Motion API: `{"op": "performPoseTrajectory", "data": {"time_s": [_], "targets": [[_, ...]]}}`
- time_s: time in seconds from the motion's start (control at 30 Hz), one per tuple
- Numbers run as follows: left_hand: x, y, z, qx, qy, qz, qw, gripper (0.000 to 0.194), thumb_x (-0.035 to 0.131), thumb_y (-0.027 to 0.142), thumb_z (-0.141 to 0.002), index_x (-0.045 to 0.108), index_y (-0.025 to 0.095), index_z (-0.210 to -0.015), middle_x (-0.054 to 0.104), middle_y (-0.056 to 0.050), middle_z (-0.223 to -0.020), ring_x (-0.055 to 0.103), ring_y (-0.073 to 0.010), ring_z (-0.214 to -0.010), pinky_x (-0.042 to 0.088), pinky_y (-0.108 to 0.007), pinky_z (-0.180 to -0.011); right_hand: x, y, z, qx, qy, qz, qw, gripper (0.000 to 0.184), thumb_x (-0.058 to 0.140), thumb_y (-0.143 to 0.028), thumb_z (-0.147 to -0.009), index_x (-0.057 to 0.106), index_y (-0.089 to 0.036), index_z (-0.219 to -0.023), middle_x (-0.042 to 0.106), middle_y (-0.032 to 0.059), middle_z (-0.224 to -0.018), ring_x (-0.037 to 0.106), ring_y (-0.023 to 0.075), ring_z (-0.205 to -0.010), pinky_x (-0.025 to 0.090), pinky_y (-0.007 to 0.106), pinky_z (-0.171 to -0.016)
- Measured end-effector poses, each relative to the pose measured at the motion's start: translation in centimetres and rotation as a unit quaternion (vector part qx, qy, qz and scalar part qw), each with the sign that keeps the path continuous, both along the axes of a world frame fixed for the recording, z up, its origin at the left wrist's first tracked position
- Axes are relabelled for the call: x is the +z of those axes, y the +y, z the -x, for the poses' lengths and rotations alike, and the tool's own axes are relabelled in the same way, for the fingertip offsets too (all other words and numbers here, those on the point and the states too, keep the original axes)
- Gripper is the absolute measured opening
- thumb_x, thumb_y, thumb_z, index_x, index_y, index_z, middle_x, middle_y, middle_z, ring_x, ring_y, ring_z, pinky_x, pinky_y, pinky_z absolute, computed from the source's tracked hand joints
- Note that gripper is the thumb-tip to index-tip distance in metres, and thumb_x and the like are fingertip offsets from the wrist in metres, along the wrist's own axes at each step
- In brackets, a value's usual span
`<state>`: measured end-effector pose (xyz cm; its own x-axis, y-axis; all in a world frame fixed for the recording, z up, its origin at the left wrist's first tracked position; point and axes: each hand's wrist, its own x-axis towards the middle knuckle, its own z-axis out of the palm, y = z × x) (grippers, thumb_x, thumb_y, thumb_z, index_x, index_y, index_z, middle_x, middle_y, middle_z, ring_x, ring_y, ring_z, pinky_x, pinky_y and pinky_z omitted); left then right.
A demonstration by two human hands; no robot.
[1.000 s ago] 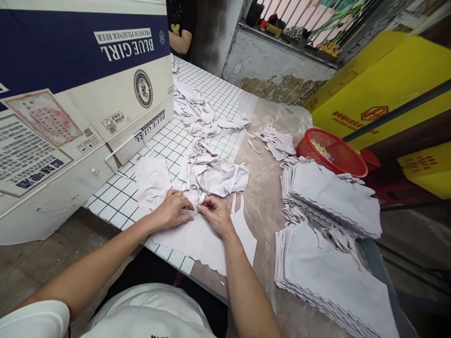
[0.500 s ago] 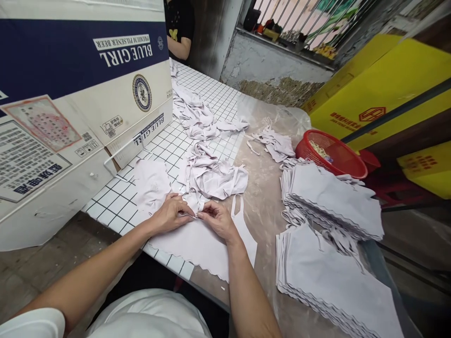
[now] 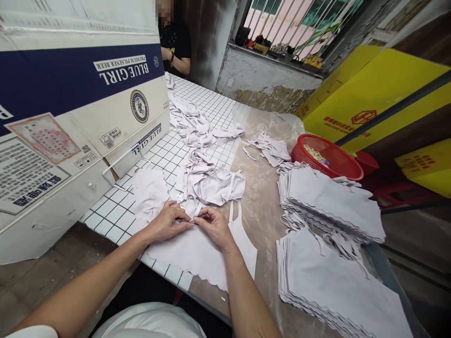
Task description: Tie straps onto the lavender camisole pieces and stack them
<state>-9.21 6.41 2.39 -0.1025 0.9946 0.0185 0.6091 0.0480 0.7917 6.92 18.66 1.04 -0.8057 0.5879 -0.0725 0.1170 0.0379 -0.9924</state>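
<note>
A pale pinkish-white camisole top [image 3: 197, 256] with a scalloped hem lies flat at the table's near edge, one thin strap [image 3: 240, 209] looping up on its right. My left hand [image 3: 168, 223] and my right hand [image 3: 214, 227] meet over its upper edge, thumbs and fingertips pinched almost together. Between them they hold a bit of the camisole's edge or strap; the fingers hide its exact form. Just beyond my hands lies a crumpled heap of similar garments [image 3: 214, 183]. Another pale piece [image 3: 150, 190] lies spread beside my left hand.
A large beer carton [image 3: 84, 108] stands at the left. Two neat stacks of tops, an upper stack [image 3: 327, 195] and a lower stack [image 3: 331, 272], lie at the right, near a red plastic basket [image 3: 329, 162]. Across the table [image 3: 225, 105] is another person [image 3: 176, 44].
The camera view has tilted up slightly, so the scene sits a little lower. My hands keep nearly the same pinch on the camisole's edge. The person across the table shows more fully.
</note>
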Motion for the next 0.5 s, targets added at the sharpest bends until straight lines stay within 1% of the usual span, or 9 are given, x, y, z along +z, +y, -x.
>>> {"op": "performPoseTrajectory", "data": {"time_s": [0.07,0.13,0.2,0.23,0.3,0.33,0.4,0.5], "targets": [[0.1,0.0,-0.1,0.005,0.003,-0.002,1.000,0.031,0.053,0.045,-0.092,0.071,0.022,-0.082,0.061,0.003,-0.068,0.058,-0.0149,-0.072,0.023,-0.048,-0.114,0.1,-0.1,0.0,-0.001,-0.005,-0.036,0.999,0.023,0.073,-0.041,-0.077,0.063,-0.020,-0.079,0.065,0.0005,-0.074,0.062,0.0157,-0.069,0.051,0.029,-0.067],[0.2,0.1,-0.2,0.010,0.002,-0.003,1.000,0.030,0.052,0.043,-0.092,0.071,0.022,-0.082,0.062,0.003,-0.067,0.058,-0.0153,-0.072,0.025,-0.048,-0.113,0.4,-0.2,-0.1,-0.014,-0.005,-0.108,0.994,0.017,0.071,-0.036,-0.080,0.064,-0.021,-0.083,0.065,0.0019,-0.080,0.062,0.0167,-0.074,0.052,0.030,-0.069],[0.2,0.1,-0.3,0.012,0.002,-0.003,1.000,0.029,0.052,0.042,-0.092,0.072,0.022,-0.084,0.063,0.003,-0.067,0.058,-0.0155,-0.073,0.025,-0.048,-0.113,0.9,-0.2,-0.2,-0.018,0.009,-0.207,0.978,0.014,0.067,-0.032,-0.084,0.066,-0.023,-0.095,0.064,0.0054,-0.096,0.062,0.0191,-0.089,0.052,0.033,-0.078],[0.1,0.1,-0.3,0.012,0.004,-0.003,1.000,0.028,0.052,0.040,-0.091,0.072,0.022,-0.084,0.064,0.003,-0.067,0.058,-0.0154,-0.072,0.025,-0.048,-0.113,1.1,-0.3,-0.3,-0.010,0.018,-0.253,0.967,0.018,0.064,-0.030,-0.086,0.066,-0.024,-0.103,0.062,0.0072,-0.107,0.060,0.0203,-0.099,0.052,0.036,-0.085],[0.1,0.0,-0.3,0.012,0.008,-0.006,1.000,0.027,0.052,0.038,-0.091,0.072,0.022,-0.083,0.064,0.004,-0.067,0.057,-0.0152,-0.072,0.025,-0.048,-0.113,1.4,-0.3,-0.3,0.027,0.025,-0.318,0.947,0.024,0.059,-0.027,-0.091,0.066,-0.027,-0.115,0.056,0.0091,-0.122,0.055,0.0219,-0.113,0.047,0.040,-0.096],[0.1,0.0,-0.3,0.012,0.010,-0.010,1.000,0.027,0.051,0.037,-0.091,0.072,0.022,-0.082,0.064,0.004,-0.067,0.057,-0.0151,-0.071,0.025,-0.048,-0.112,1.5,-0.3,-0.3,0.046,0.021,-0.338,0.940,0.024,0.057,-0.025,-0.093,0.066,-0.027,-0.115,0.056,0.0092,-0.124,0.053,0.0223,-0.115,0.046,0.041,-0.099],[0.1,-0.1,-0.3,0.011,0.010,-0.014,1.000,0.027,0.051,0.037,-0.091,0.072,0.023,-0.081,0.063,0.004,-0.066,0.056,-0.0152,-0.071,0.026,-0.047,-0.112,1.6,-0.3,-0.4,0.075,0.002,-0.361,0.929,0.019,0.057,-0.023,-0.093,0.068,-0.026,-0.108,0.059,0.0086,-0.120,0.052,0.0233,-0.114,0.044,0.043,-0.100],[0.2,-0.1,-0.2,0.005,0.012,-0.010,1.000,0.029,0.051,0.038,-0.091,0.071,0.022,-0.080,0.062,0.004,-0.066,0.056,-0.0150,-0.072,0.025,-0.048,-0.112,1.6,-0.1,-0.6,0.089,-0.025,-0.362,0.928,0.007,0.061,-0.022,-0.092,0.068,-0.023,-0.093,0.064,0.0078,-0.114,0.051,0.0243,-0.111,0.041,0.045,-0.100]]}}
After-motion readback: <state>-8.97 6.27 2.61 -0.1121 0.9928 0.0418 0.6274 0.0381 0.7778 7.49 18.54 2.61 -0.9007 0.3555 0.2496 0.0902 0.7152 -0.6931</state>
